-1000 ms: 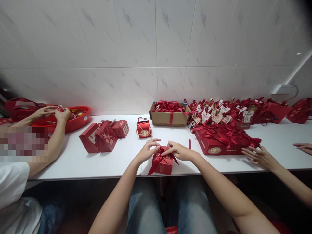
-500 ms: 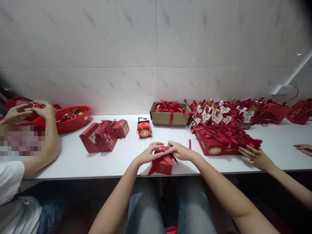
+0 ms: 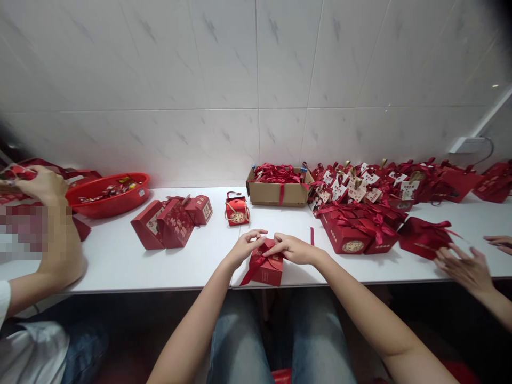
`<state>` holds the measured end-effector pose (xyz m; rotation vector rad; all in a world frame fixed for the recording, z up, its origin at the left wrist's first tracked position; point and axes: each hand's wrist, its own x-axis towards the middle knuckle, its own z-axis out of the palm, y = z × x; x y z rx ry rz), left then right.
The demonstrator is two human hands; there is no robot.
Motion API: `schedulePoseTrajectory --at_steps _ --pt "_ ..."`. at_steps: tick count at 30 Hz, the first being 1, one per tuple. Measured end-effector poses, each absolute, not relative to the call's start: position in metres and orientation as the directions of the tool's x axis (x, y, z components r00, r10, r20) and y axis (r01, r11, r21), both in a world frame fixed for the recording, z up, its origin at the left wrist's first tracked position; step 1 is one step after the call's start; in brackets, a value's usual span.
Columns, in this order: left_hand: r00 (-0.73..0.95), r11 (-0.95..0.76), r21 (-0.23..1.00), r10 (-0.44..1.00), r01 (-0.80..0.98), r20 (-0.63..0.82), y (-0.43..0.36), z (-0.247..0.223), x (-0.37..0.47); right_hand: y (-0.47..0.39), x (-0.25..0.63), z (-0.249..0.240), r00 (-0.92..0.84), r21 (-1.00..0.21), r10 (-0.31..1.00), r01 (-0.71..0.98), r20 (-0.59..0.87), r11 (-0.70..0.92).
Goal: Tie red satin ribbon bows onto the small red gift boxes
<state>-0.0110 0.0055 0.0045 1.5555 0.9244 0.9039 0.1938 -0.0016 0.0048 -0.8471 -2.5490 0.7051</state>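
In front of me at the table's edge stands a small red gift box (image 3: 269, 274) with a dark red ribbon (image 3: 248, 273) tied across its top. My left hand (image 3: 245, 249) is at the box's upper left, thumb and fingers curled around the ribbon's bow. From the right, my right hand (image 3: 294, 249) pinches the same bow, its index finger lying across the knot. One ribbon tail hangs down the box's left side. My fingers partly hide the knot.
Behind are a small red box with a gold cord (image 3: 237, 211) and a cardboard tray of ribbons (image 3: 276, 196). Folded red boxes (image 3: 175, 226) and a red basin of sweets (image 3: 108, 205) stand left. Ribboned boxes (image 3: 348, 240) stand right, near a co-worker's hand (image 3: 466, 266).
My fingers have shifted slightly at the bow, and the ribbon's right tail no longer shows. At right, a co-worker's hand has moved rightward, with some ribboned boxes now apart from the group. The left co-worker's hands moved left.
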Motion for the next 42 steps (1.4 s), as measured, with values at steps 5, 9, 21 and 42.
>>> schedulePoseTrajectory --at_steps 5,9,21,42 --pt "0.32 -0.214 0.961 0.936 0.177 0.15 0.004 0.0 -0.005 -0.003 0.195 0.004 -0.752 -0.567 0.641 0.465 0.153 0.68" --pt "0.333 -0.274 0.939 0.922 0.206 0.196 0.0 0.0 -0.002 -0.003 0.196 0.002 -0.749 -0.593 0.631 0.42 0.2 0.687" --pt "0.304 -0.219 0.958 0.94 0.185 0.157 -0.01 0.002 -0.001 -0.005 0.193 0.002 -0.423 -0.838 0.84 0.271 0.338 0.474" --pt "0.295 -0.146 0.973 0.951 0.176 0.09 -0.014 -0.002 -0.008 0.0 0.208 0.003 -0.467 -0.824 0.833 0.317 0.295 0.47"
